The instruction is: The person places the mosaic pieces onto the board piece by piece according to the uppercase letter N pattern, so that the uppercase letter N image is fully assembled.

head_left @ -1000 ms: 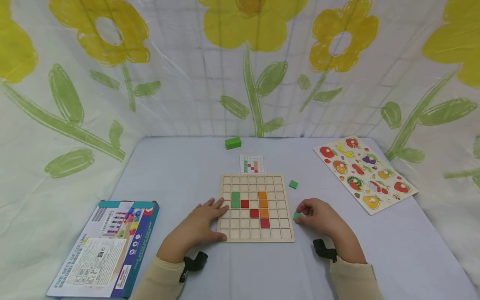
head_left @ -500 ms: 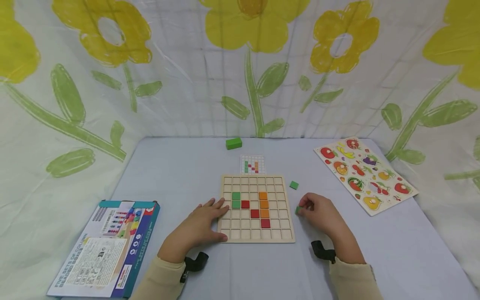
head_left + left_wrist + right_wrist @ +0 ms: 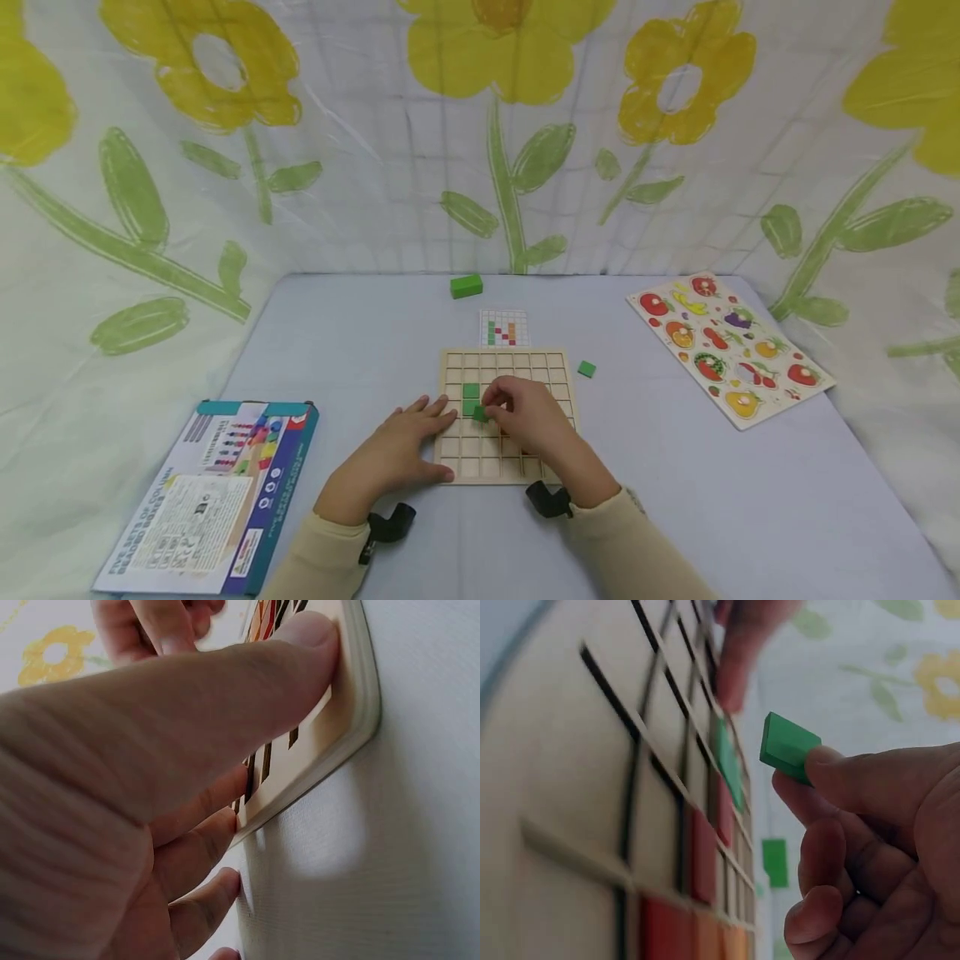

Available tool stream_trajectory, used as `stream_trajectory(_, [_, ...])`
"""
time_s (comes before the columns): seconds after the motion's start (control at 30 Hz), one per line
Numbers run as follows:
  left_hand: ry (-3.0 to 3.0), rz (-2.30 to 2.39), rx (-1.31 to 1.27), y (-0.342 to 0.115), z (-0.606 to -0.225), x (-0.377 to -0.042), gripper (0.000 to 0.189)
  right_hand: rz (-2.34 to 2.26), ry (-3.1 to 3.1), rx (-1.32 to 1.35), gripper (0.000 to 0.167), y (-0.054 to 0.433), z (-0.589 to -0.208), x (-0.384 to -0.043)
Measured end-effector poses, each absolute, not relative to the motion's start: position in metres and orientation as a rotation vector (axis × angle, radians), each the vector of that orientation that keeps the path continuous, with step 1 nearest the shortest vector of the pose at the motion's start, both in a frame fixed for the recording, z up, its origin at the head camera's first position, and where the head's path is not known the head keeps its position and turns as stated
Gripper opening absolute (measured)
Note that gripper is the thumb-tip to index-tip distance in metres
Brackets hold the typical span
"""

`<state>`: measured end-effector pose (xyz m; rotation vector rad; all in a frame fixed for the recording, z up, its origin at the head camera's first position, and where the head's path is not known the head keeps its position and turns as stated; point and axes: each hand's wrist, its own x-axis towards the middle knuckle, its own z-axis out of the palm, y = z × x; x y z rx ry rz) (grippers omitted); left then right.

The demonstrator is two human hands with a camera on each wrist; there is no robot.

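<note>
My right hand pinches a green square tile between thumb and forefinger, just above the left part of the wooden grid board. Two green tiles sit in the board's cells near its left side. Red tiles and orange tiles lie in other cells, mostly hidden by the right hand in the head view. My left hand rests on the board's left edge, fingers spread, and its thumb lies on the frame near a corner.
Behind the board lies a small pattern card, with a green block farther back. One loose green tile is right of the board. A fruit picture board lies at the far right, a flat box at the left.
My right hand has picked up the green tile from the table beside the board and carried it left over the grid. The left hand has stayed in place.
</note>
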<state>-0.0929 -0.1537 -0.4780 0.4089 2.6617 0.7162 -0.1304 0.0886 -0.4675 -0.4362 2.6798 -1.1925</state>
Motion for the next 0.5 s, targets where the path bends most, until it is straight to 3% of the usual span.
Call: stream_trajectory(0.5, [2.665,0.740,0.437,-0.155,-0.477,-0.093,0.086,-1.079,2.611,-0.577,0.005,0.069,-0.484,-0.132])
